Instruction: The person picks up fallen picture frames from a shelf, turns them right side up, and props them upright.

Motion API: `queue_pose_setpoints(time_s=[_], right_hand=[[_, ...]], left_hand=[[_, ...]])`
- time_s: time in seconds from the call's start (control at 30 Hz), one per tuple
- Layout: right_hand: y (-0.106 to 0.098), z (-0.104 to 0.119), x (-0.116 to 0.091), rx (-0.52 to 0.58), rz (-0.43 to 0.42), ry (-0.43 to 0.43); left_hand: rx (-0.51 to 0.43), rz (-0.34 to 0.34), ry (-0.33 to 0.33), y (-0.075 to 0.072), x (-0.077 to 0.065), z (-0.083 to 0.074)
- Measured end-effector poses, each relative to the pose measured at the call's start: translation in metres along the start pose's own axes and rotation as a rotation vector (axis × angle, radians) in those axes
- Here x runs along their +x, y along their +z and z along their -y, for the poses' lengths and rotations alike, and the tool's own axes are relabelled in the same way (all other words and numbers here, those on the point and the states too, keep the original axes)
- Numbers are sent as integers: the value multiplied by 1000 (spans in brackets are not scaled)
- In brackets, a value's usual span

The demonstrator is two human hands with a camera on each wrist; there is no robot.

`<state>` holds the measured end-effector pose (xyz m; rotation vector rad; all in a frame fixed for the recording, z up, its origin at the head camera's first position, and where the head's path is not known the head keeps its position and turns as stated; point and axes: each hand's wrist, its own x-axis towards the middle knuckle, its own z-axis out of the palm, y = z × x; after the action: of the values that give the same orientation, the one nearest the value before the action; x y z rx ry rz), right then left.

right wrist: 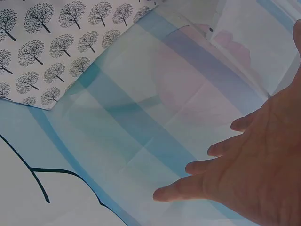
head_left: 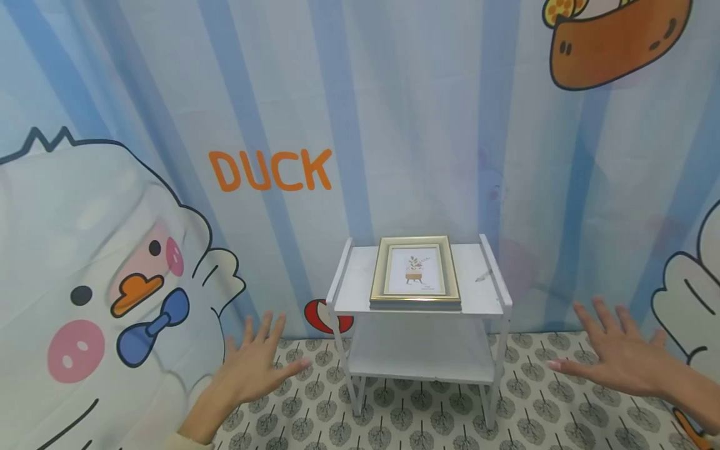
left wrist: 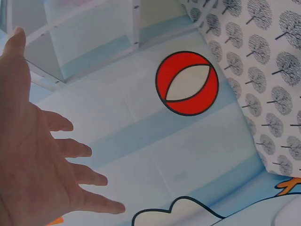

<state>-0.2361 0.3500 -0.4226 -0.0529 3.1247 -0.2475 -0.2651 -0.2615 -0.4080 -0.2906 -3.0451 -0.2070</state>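
Note:
A gold-rimmed picture frame (head_left: 380, 275) with a potted-plant print lies on the top shelf of a small white rack (head_left: 360, 262). My left hand (head_left: 253, 369) is held in the air to the left of the rack, fingers spread and palm down, touching nothing. On the rack's right side my right hand (head_left: 624, 356) hovers the same way, fingers straight and apart. The left wrist view shows the left palm (left wrist: 37, 169) with nothing in it. Likewise bare is the right palm (right wrist: 263, 169) in the right wrist view.
Behind the rack hangs a blue-striped curtain (head_left: 416, 125) with printed cartoon ducks and the word DUCK. The rack has a lower shelf (head_left: 419, 350) and stands on a tree-patterned floor covering (head_left: 298, 412).

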Motion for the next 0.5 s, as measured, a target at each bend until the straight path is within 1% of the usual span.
queue_pose_setpoints(time_s=[0.1, 0.2, 0.27, 0.37, 0.43, 0.5], right_hand=[[-3, 4, 0, -57, -25, -28], [-7, 9, 0, -82, -50, -58], [-10, 13, 1, -74, -56, -67], [-13, 18, 3, -60, -66, -82], [-17, 21, 3, -50, -71, -98], [-22, 24, 3, -21, -87, -133]], left_hand=[[-20, -2, 20, -6, -2, -6], [-35, -19, 51, -12, -4, -12], [-48, -42, 77, -16, -5, -15], [-76, -69, 100, -21, -6, -22], [-104, -72, 102, -25, -6, -27], [-132, -65, 97, -31, -7, -32]])
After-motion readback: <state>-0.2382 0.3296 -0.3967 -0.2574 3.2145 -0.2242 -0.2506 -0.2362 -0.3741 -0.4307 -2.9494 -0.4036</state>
